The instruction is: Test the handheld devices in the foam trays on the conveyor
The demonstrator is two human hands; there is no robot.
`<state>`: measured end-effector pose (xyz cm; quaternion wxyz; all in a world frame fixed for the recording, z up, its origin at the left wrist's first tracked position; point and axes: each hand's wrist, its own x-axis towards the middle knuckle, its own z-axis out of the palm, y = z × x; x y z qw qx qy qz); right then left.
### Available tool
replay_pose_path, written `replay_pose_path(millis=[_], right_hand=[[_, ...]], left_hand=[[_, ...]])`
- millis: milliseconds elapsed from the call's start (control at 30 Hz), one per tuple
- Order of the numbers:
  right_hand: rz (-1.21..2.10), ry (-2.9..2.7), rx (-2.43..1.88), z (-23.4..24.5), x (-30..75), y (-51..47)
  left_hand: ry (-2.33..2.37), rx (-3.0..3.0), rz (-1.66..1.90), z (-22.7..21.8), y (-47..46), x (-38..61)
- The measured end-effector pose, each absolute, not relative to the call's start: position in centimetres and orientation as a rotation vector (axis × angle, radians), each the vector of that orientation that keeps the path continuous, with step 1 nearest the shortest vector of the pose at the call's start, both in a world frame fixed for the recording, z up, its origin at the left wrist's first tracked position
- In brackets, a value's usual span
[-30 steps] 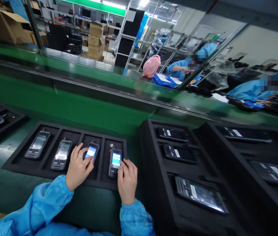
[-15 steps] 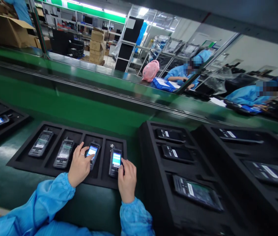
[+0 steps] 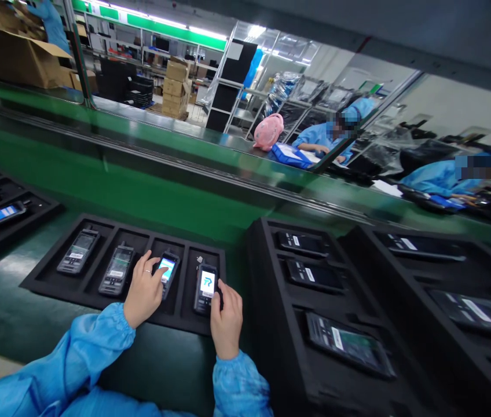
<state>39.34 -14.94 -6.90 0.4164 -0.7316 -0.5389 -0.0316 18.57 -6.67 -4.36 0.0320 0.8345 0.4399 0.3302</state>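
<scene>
A black foam tray (image 3: pixel 76 289) lies in front of me, with handheld phone-like devices with keypads in its compartments. My left hand (image 3: pixel 145 294) is over a device with a lit blue-and-white screen (image 3: pixel 168 265); its fingers are apart, one tip touching the screen. Beside the rightmost device (image 3: pixel 206 285), which shows a logo on a white screen, is my right hand (image 3: pixel 227 315), its thumb and fingertips against that device's right edge. Its fingers are slightly bent and not wrapped round it. Two dark-screened devices, a left one (image 3: pixel 79 250) and a middle one (image 3: pixel 116 269), lie in the other compartments.
To the right, a raised stack of black foam trays (image 3: pixel 267 313) holds more devices. Another tray (image 3: pixel 48 205) with lit devices lies at the left. Behind a ledge are a pink bag (image 3: pixel 268 132), a cardboard box (image 3: pixel 15 55) and co-workers in blue.
The rightmost device's screen went from a blue-and-white display to a white screen with a logo. A left fingertip now lies higher on its device's screen. The view shifted slightly.
</scene>
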Motion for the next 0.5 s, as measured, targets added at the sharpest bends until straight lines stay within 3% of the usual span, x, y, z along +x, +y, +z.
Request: replay_pose_path(millis=[133, 233, 300, 500], right_hand=[[-0.063, -1.336, -1.839, -7.0, 39.4, -14.9], [-0.044, -1.321, -1.834, -7.0, 39.6, -14.8], [-0.026, -1.310, -1.826, -7.0, 39.6, -14.7], [0.035, -1.272, -1.805, -6.7, 39.6, -14.4]], left_hand=[[1.511, 2.505, 1.030, -3.4, -4.4, 16.9], [1.946, 2.270, 1.075, -2.2, -1.0, 11.8], [2.332, 1.983, 0.909, -2.0, 0.7, 7.7], [2.471, 1.852, 0.686, -3.4, 1.1, 3.8]])
